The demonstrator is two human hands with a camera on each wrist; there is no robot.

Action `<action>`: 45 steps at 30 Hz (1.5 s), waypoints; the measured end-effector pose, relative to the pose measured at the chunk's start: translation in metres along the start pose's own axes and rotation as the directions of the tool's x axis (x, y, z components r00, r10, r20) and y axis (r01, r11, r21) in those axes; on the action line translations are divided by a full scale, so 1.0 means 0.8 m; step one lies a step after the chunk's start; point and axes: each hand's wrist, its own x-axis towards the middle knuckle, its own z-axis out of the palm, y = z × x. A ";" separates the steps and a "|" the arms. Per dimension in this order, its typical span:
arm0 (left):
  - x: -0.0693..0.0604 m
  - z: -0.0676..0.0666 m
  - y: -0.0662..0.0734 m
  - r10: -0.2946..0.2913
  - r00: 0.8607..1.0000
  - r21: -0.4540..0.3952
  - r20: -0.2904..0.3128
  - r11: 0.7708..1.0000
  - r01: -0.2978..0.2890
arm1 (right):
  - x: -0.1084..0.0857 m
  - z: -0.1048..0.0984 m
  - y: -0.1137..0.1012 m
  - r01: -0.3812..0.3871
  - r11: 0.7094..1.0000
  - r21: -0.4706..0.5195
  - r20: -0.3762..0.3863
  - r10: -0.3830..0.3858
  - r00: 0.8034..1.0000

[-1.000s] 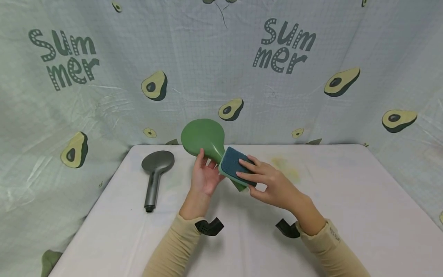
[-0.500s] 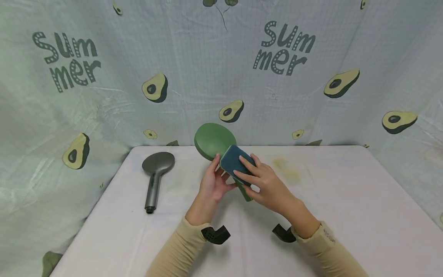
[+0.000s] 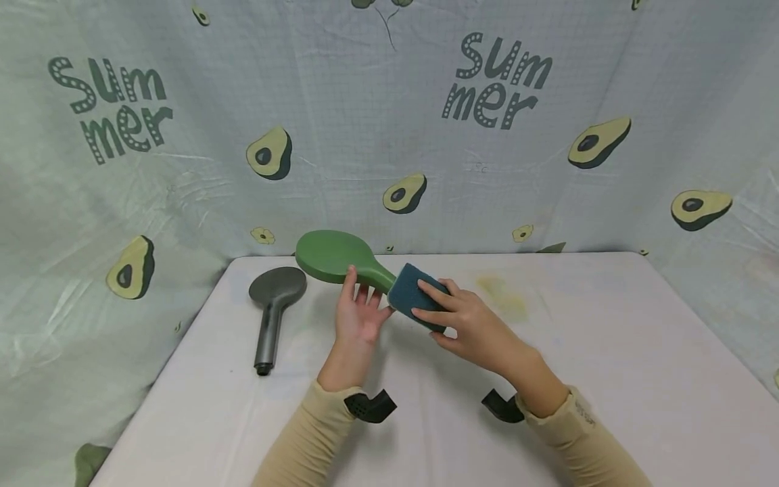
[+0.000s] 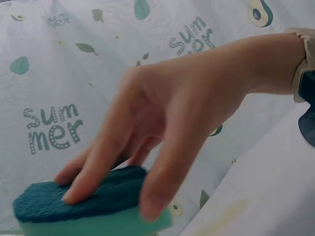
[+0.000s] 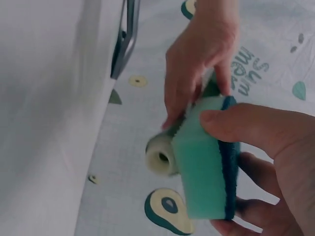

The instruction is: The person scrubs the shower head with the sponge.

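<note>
A green shower head point(image 3: 331, 256) is held above the table in my left hand point(image 3: 358, 331), its thumb in front of the head and the other fingers behind. My right hand point(image 3: 477, 328) grips a sponge point(image 3: 415, 296) with a dark blue scouring side and light green foam. In the right wrist view, the foam lies against the handle, near its pale hollow end point(image 5: 151, 164). That end is hidden behind the sponge in the head view. The left wrist view shows my right thumb and fingers on the sponge point(image 4: 83, 202).
A grey shower head point(image 3: 276, 289) lies on the white-covered table point(image 3: 182, 433), left of my hands. Behind the table hangs a pale curtain point(image 3: 365, 122) with avocado prints and lettering. Black camera mounts point(image 3: 370, 407) stick out from both wrists.
The green shower head first shifted right, then swung left and now lies flatter, its handle end out of the head view. The sponge moved slightly along with it. Both hands kept their holds.
</note>
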 end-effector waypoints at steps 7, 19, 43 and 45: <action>-0.016 0.000 -0.026 0.035 0.997 0.127 0.068 0.991 -0.043 | 0.002 0.016 -0.007 -0.008 1.000 -0.014 -0.135 0.006 0.991; -0.014 0.003 0.014 0.036 0.998 -0.056 0.058 0.998 -0.033 | -0.008 0.003 0.006 -0.114 0.946 0.303 -0.032 0.130 0.991; -0.006 0.000 0.021 -0.056 0.993 -0.084 0.107 0.994 0.065 | -0.011 -0.022 0.029 -0.187 0.847 0.498 0.134 0.137 0.981; -0.006 -0.003 0.016 -0.091 0.986 -0.018 0.140 0.995 0.095 | -0.015 -0.017 0.027 -0.193 0.843 0.502 0.102 0.164 0.981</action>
